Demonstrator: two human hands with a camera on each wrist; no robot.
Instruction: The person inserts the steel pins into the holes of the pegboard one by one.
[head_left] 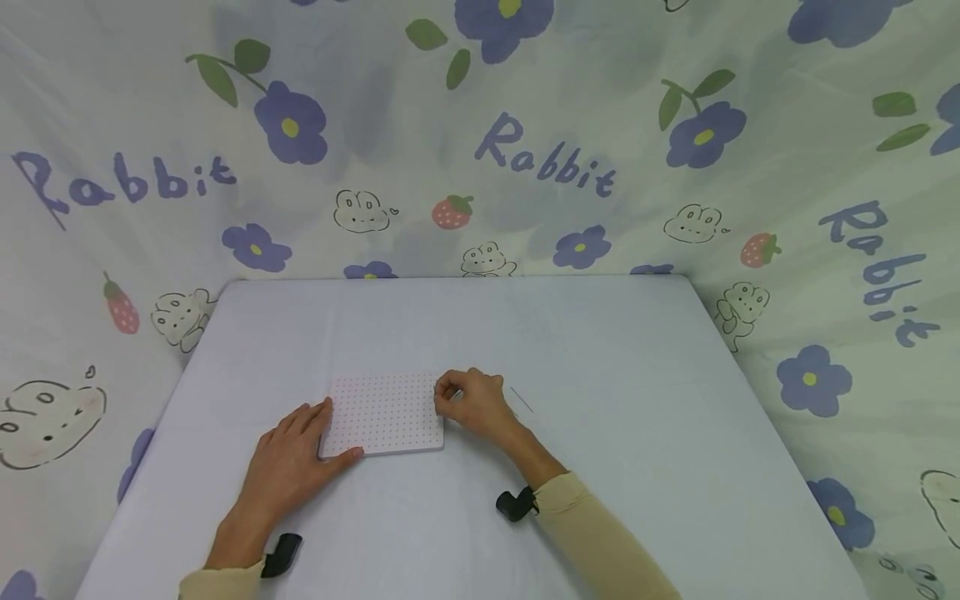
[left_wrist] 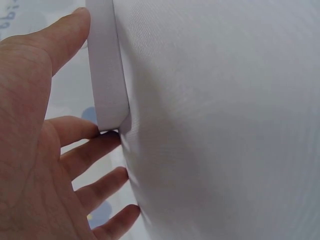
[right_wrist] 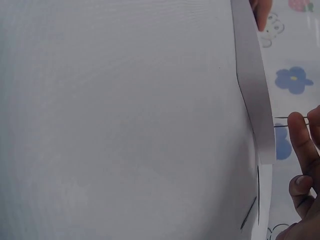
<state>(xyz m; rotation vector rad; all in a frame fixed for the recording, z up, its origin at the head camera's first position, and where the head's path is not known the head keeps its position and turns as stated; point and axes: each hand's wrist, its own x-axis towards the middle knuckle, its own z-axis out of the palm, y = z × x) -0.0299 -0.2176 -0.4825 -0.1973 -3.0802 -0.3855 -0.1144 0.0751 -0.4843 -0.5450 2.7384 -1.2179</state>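
Observation:
A white board (head_left: 386, 412) with a grid of small dots lies flat on the table. My left hand (head_left: 288, 454) rests at its near left corner, thumb on the front edge and straight fingers along the left side. In the left wrist view those spread fingers (left_wrist: 92, 155) touch the board's thick side wall (left_wrist: 107, 65). At the board's right edge, my right hand (head_left: 474, 406) pinches a thin dark needle (right_wrist: 281, 118) between thumb and forefinger. A second thin dark line (right_wrist: 281, 126) runs parallel to it, just over the board's face.
To the right of my right hand, a thin dark needle (head_left: 522, 400) lies loose on the white table (head_left: 622, 467). Another short one (right_wrist: 248, 213) lies close by it. A printed fabric curtain (head_left: 420, 142) hangs behind the table and along both sides.

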